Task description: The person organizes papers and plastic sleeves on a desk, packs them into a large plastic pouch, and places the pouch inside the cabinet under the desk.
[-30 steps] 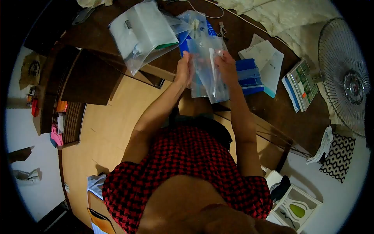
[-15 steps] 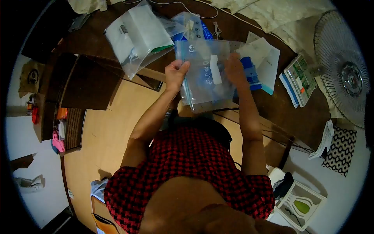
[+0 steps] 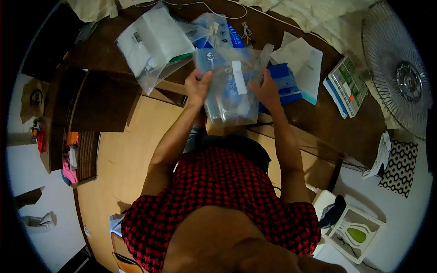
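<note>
A clear plastic zip bag (image 3: pixel 221 105) with white printing and a white strip (image 3: pixel 239 77) on its front is held up in front of me at the desk's edge. My left hand (image 3: pixel 198 87) grips its left edge, thumb on the near face. On the opposite side my right hand (image 3: pixel 266 91) pinches the right edge, near the white strip; some of its fingers are hidden. Behind the bag lie a blue packet (image 3: pixel 282 82) and a blue-and-clear plastic package (image 3: pixel 214 27). What, if anything, is inside the bag cannot be made out.
On the dark desk (image 3: pixel 334 132) sit a large clear bag with white contents (image 3: pixel 157 43), a pale folder (image 3: pixel 302 63) and a stack of cases (image 3: pixel 343 86). A fan (image 3: pixel 405 77) stands at the right. A white chair (image 3: pixel 357 234) is at the lower right.
The bag has shifted slightly left in view. My right hand has come lower and closer to the white strip, and the bag's right edge now folds up beside it.
</note>
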Demonstrator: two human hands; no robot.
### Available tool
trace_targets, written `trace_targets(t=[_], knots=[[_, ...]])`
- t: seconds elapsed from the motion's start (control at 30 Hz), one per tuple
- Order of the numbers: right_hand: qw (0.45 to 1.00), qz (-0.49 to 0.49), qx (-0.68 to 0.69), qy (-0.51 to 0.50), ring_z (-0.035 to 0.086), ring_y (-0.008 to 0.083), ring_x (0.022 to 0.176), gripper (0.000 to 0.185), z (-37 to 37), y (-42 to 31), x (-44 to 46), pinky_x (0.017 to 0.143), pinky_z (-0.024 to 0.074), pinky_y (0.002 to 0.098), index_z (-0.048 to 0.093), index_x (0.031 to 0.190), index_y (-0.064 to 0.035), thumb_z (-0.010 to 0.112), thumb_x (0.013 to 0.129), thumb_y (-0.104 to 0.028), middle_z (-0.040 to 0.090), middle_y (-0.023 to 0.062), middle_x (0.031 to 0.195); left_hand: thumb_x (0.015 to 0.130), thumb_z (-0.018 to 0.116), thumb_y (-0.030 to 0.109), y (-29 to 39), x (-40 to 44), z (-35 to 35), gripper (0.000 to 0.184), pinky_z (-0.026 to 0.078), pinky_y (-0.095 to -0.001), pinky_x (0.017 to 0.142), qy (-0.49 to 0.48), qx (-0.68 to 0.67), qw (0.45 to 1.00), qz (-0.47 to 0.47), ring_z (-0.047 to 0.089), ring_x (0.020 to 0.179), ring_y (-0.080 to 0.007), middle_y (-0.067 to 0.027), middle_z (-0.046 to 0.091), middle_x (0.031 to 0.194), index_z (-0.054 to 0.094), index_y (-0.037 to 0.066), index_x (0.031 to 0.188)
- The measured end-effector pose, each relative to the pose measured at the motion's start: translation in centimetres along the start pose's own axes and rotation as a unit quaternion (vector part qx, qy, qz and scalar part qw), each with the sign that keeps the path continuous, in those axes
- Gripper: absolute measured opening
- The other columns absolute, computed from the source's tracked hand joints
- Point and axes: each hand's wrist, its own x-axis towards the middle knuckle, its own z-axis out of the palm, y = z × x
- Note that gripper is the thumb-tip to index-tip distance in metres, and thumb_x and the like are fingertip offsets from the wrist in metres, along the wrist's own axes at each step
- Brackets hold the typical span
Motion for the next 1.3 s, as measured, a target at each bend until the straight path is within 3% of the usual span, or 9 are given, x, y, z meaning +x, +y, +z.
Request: trace_targets(t=[0.23, 0.43, 0.5, 0.73, 0.83, 0.9, 0.93, 1.13, 1.3], knots=[[0.965, 0.134, 0.216, -0.060, 0.058, 0.0232, 0.068, 0.026, 0.5, 4.3, 3.4, 0.065, 0.0451, 0.0337, 0.056, 0.100, -0.0039, 0.050, 0.081, -0.020, 0.060, 0.0114, 0.077, 0.075, 0.062, 0.017, 1.0, -0.3, -0.2, 0.018, 0.035, -0.0217, 0.050, -0.017, -0.048, 0.997, -0.055, 0.040, 0.055, -0.0056, 0.0036, 0.047, 0.059, 0.055, 0.003, 0.067], [0.991, -0.082, -0.053, 0.088, 0.056, 0.0196, 0.058, 0.023, 1.1, 4.6, 5.5, 0.058, 0.0436, 0.0314, 0.061, 0.090, -0.0018, 0.052, 0.080, -0.021, 0.061, 0.0114, 0.078, 0.076, 0.061, 0.015, 0.1, -0.4, -1.0, 0.017, 0.033, -0.0199, 0.051, -0.026, -0.093, 0.994, -0.058, 0.038, 0.054, -0.0051, 0.0056, 0.046, 0.060, 0.055, 0.005, 0.064], [0.993, 0.108, 0.048, 0.023, 0.056, 0.0171, 0.059, 0.019, -1.6, 3.7, 6.1, 0.058, 0.0440, 0.0300, 0.063, 0.086, -0.0021, 0.056, 0.078, -0.018, 0.061, 0.0096, 0.077, 0.076, 0.061, 0.016, -0.5, 0.3, -2.1, 0.017, 0.032, -0.0197, 0.051, 0.024, -0.122, 0.990, -0.072, 0.038, 0.055, -0.0049, 0.0059, 0.045, 0.061, 0.055, 0.005, 0.063], [0.948, 0.119, 0.293, 0.026, 0.051, 0.0106, 0.056, 0.015, -6.3, 5.1, 7.0, 0.054, 0.0427, 0.0253, 0.061, 0.088, -0.0017, 0.057, 0.077, -0.010, 0.057, 0.0032, 0.068, 0.075, 0.061, 0.012, -0.6, 0.4, -3.5, 0.016, 0.034, -0.0192, 0.055, -0.002, -0.164, 0.982, -0.090, 0.041, 0.059, -0.0055, 0.0050, 0.048, 0.063, 0.053, 0.005, 0.063], [0.984, 0.082, 0.157, -0.028, 0.054, 0.0156, 0.061, 0.019, -6.2, 6.5, 7.4, 0.058, 0.0443, 0.0299, 0.059, 0.095, -0.0018, 0.056, 0.078, -0.011, 0.058, 0.0074, 0.072, 0.075, 0.061, 0.009, -0.5, 0.1, -2.7, 0.012, 0.037, -0.0196, 0.059, -0.024, -0.170, 0.981, -0.085, 0.044, 0.063, -0.0061, 0.0035, 0.051, 0.067, 0.055, 0.004, 0.066], [0.914, -0.207, -0.305, 0.166, 0.056, 0.0232, 0.068, 0.024, -4.5, 6.9, 6.9, 0.065, 0.0450, 0.0350, 0.056, 0.098, -0.0020, 0.057, 0.077, -0.013, 0.059, 0.0118, 0.078, 0.075, 0.060, 0.007, -0.4, 0.0, -2.3, 0.007, 0.038, -0.0205, 0.062, -0.034, -0.155, 0.984, -0.086, 0.046, 0.066, -0.0067, 0.0026, 0.053, 0.071, 0.057, 0.003, 0.071], [0.915, -0.211, -0.303, 0.165, 0.056, 0.0232, 0.068, 0.024, -3.9, 5.7, 6.8, 0.065, 0.0450, 0.0350, 0.056, 0.098, -0.0020, 0.057, 0.077, -0.013, 0.059, 0.0118, 0.078, 0.077, 0.058, 0.007, -0.7, 0.2, -2.4, 0.004, 0.039, -0.0209, 0.063, -0.064, -0.155, 0.984, -0.065, 0.047, 0.067, -0.0072, 0.0021, 0.054, 0.073, 0.059, 0.003, 0.075], [0.998, 0.013, 0.007, -0.064, 0.056, 0.0270, 0.072, 0.025, 0.7, 2.2, 5.4, 0.069, 0.0445, 0.0353, 0.055, 0.094, 0.0005, 0.058, 0.076, -0.016, 0.059, 0.0114, 0.078, 0.079, 0.055, 0.006, -0.5, 0.0, -1.9, 0.006, 0.038, -0.0198, 0.064, -0.066, -0.173, 0.980, -0.067, 0.047, 0.069, -0.0066, 0.0010, 0.056, 0.076, 0.060, 0.003, 0.080], [0.906, 0.156, 0.366, -0.147, 0.052, 0.0087, 0.060, 0.017, -0.5, 0.4, 5.5, 0.055, 0.0418, 0.0220, 0.057, 0.084, 0.0001, 0.060, 0.076, -0.015, 0.056, 0.0018, 0.068, 0.079, 0.055, 0.007, 0.6, 0.0, -2.2, 0.007, 0.038, -0.0195, 0.062, -0.046, -0.148, 0.981, -0.114, 0.046, 0.067, -0.0055, 0.0026, 0.055, 0.072, 0.061, 0.003, 0.078]])
